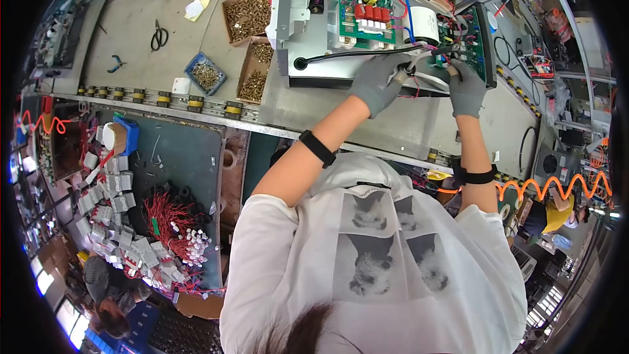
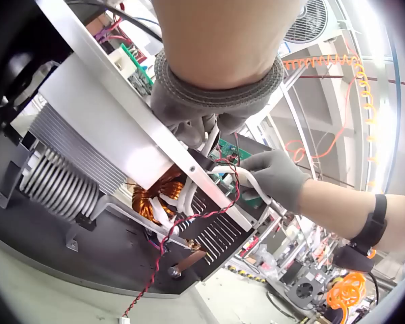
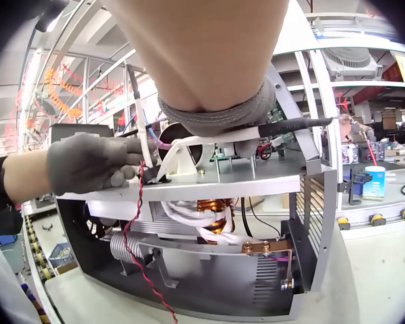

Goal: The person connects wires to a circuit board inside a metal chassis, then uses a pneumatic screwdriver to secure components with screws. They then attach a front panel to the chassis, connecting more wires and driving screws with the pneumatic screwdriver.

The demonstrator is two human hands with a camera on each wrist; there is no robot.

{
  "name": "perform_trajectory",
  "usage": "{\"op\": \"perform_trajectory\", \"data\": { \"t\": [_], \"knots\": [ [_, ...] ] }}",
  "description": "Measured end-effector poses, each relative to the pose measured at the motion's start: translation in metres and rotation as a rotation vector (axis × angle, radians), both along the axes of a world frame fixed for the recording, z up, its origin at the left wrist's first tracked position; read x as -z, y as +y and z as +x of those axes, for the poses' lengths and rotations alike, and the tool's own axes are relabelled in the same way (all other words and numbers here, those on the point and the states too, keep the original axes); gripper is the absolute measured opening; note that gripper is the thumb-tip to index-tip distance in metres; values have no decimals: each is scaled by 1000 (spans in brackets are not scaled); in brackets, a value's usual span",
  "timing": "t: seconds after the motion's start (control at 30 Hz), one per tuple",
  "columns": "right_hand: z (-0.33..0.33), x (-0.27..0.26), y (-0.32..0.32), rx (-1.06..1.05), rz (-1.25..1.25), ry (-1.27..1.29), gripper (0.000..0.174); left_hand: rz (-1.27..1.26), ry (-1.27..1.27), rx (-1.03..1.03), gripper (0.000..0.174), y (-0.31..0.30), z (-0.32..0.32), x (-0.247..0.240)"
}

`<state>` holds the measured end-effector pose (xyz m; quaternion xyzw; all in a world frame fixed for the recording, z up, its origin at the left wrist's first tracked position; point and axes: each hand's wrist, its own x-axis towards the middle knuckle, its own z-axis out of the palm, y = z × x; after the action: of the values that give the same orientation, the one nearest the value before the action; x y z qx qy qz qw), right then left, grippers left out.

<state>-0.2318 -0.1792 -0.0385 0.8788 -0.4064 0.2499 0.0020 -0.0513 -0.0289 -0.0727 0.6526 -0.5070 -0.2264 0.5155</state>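
In the head view, my grey-gloved left hand (image 1: 380, 84) is at the front edge of an open metal equipment chassis (image 1: 327, 49). Its thumb and fingers pinch a white-sleeved cable (image 3: 144, 138) where the cable rises through the chassis shelf. Farther right, my gloved right hand (image 1: 468, 88) bends over a second white-sleeved cable (image 3: 216, 140) with a black end, its fingers curled around it beside a green circuit board (image 1: 468, 46). A twisted red-black wire (image 3: 129, 236) hangs down the chassis front. Below the shelf sit copper coils (image 2: 158, 196); the right fingertips are partly hidden.
A large white capacitor (image 1: 422, 24) and another green board (image 1: 367, 16) stand on the chassis. Left of it are boxes of brass fasteners (image 1: 247, 16), a blue bin (image 1: 206, 73), scissors (image 1: 159, 36) and pliers (image 1: 116, 63). Rollers (image 1: 164, 99) edge the bench.
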Motion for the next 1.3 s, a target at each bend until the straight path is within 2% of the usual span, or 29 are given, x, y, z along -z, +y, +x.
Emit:
{"op": "perform_trajectory", "data": {
  "t": [0.03,0.1,0.13,0.17,0.23,0.27,0.33,0.37,0.43,0.47,0.7,0.73,0.83,0.9,0.93,0.97,1.0,1.03,1.1,1.13,1.17,1.23,1.27,1.3],
  "knots": [
    [1,-2,0,-4,7,1,14,-163,-124,-92,24,7,1,4],
    [3,-7,1,119,59,210,15,-207,-171,-122,22,24,7,5],
    [2,-4,0,118,65,215,15,-255,-217,-150,21,35,11,1],
    [2,-1,-2,125,67,248,14,-251,-214,-150,21,46,15,-1],
    [4,2,-5,129,70,279,13,-167,-323,-317,26,64,24,-4],
    [4,1,-4,99,69,292,12,-164,-323,-312,26,68,30,-5],
    [2,-1,-5,83,65,295,11,-122,-517,-609,34,71,41,-8],
    [3,-3,-6,75,87,304,11,-132,-524,-602,34,75,46,-6],
    [5,-7,-7,68,103,297,10,386,-632,-496,39,83,51,-9],
    [7,-8,-8,81,130,313,11,478,-609,-470,37,84,51,-13],
    [14,-12,-1,182,221,381,14,348,-811,-483,31,72,62,3],
    [15,-12,2,183,224,372,14,408,-857,-406,32,74,61,0],
    [21,-29,19,238,230,360,22,496,-939,-371,34,74,55,-10],
    [36,-49,39,-140,-148,74,36,510,-910,-362,36,77,50,-15],
    [39,-55,38,-335,-129,91,30,383,-941,-435,38,80,47,-13],
    [38,-52,38,-323,-131,78,30,253,-968,-501,39,83,46,-10],
    [36,-44,37,-281,-93,136,37,206,-966,-481,40,86,48,-5],
    [35,-36,37,-240,-53,194,44,199,-979,-472,40,88,51,-1],
    [26,-19,33,-241,20,245,44,205,-917,-486,36,90,55,1],
    [22,-13,33,-249,90,303,44,375,-896,-473,31,87,58,-1],
    [19,-8,34,-243,91,298,44,371,-902,-468,31,85,58,-5],
    [17,-10,42,-253,141,226,41,680,-852,-445,27,76,55,-16],
    [19,-12,46,-242,139,220,41,779,-779,-418,31,73,57,-24],
    [22,-15,51,-241,21,95,39,770,-789,-407,31,75,57,-22]
  ]
}}
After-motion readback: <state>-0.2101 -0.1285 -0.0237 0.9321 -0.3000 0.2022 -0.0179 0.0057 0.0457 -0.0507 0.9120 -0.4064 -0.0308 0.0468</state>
